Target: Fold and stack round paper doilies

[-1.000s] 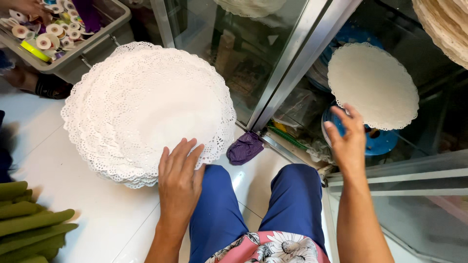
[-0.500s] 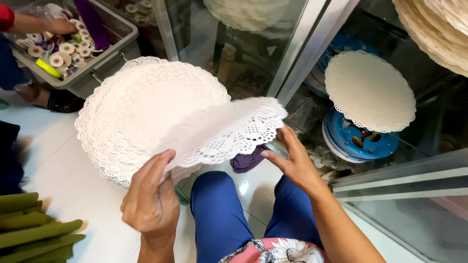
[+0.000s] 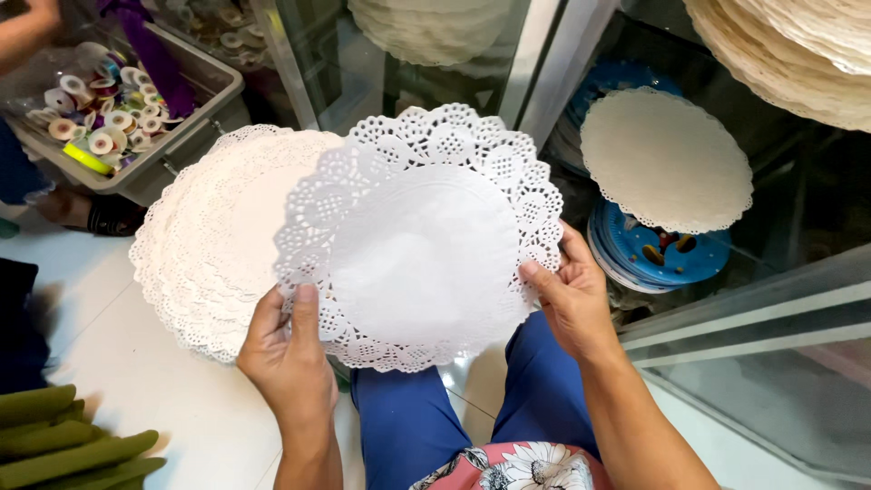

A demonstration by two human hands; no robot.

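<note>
While a grey plastic bin of ribbon spools (image 3: 136, 100) sits far left, the left hand (image 3: 288, 349) pinches the lower left edge of a round white lace paper doily (image 3: 419, 238), held above the stack of matching white doilies (image 3: 209, 245); the right hand (image 3: 573, 299) grips its right edge, near blue plates (image 3: 662, 259).

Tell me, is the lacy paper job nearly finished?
Not nearly, it seems. Done: one doily already lies on the blue plates in the cabinet. In hand: the left hand and right hand hold a single white doily by its edges. Left: a thick stack of doilies on the floor.
</note>
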